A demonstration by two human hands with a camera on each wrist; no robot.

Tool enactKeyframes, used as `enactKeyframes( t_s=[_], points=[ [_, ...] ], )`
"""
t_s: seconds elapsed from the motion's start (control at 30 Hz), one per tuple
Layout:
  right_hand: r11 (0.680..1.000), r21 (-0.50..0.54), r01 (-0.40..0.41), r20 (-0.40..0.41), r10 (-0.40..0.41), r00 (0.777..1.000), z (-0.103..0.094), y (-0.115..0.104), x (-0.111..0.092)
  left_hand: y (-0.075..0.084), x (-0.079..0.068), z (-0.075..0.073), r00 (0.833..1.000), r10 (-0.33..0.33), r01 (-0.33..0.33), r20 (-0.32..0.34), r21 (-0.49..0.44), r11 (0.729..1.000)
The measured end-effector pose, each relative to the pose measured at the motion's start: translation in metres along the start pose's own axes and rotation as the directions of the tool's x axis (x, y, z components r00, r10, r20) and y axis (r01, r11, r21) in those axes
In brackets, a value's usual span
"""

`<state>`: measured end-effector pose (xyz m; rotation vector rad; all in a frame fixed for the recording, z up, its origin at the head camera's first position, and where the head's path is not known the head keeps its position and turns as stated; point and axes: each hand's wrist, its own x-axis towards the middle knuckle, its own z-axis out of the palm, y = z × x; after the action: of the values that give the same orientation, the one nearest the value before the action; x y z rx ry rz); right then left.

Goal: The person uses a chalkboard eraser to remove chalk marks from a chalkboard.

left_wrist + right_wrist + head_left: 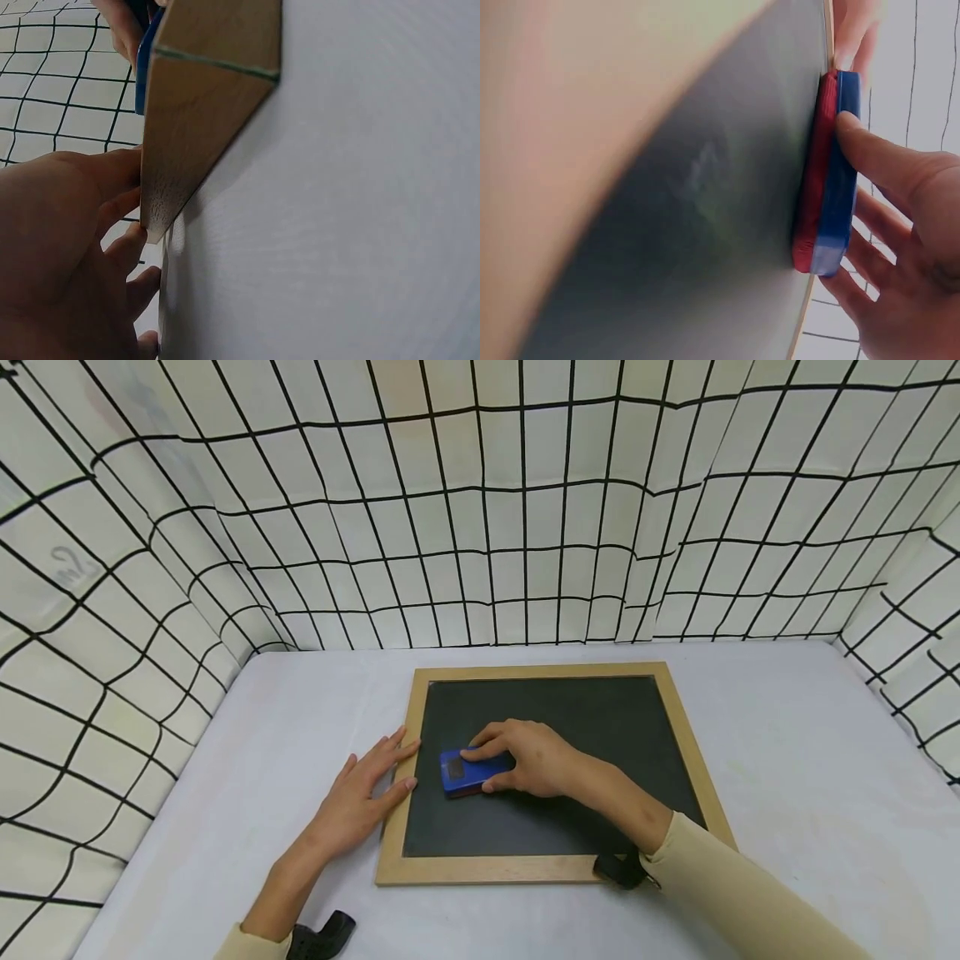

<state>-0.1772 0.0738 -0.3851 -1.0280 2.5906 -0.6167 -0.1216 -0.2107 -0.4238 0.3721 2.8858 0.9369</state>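
Observation:
A chalkboard (570, 710) with a light wooden frame (540, 672) lies on the table. My right hand (546, 762) grips a blue board eraser (480, 770) between thumb and fingers, on the left half of the dark surface. In the right wrist view the eraser's red pad (815, 187) faces the board, and a faint pale smudge (703, 171) shows on it. With fingers spread and fairly straight, my left hand (358, 806) touches the frame's left side. The left wrist view shows those fingertips against the frame's wooden edge (199, 112).
White cloth covers the table (795, 760) around the board. Black grid netting (495, 518) over pale sheeting rises behind the table and along both sides. A black wrist camera (324, 935) sits at the left cuff, another black device (621, 870) at the right cuff.

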Motion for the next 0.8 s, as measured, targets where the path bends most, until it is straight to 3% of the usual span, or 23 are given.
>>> enactKeyframes(
  t_s=[0.23,0.4,0.8],
  points=[
    [0.999,0.001,0.037,0.076,-0.037,0.996,0.005,-0.012,-0.027,-0.001,-0.002,-0.001,1.000,0.015,-0.015,-0.002,-0.011,1.000],
    [0.999,0.020,0.048,0.087,-0.050,0.995,0.009,-0.016,-0.043,0.000,-0.001,-0.001,1.000,0.017,-0.017,-0.006,-0.004,1.000],
    [0.998,0.000,0.062,0.074,-0.061,0.995,0.011,-0.016,-0.041,0.001,-0.001,-0.002,1.000,0.004,-0.004,-0.012,0.042,0.999]
  ],
)
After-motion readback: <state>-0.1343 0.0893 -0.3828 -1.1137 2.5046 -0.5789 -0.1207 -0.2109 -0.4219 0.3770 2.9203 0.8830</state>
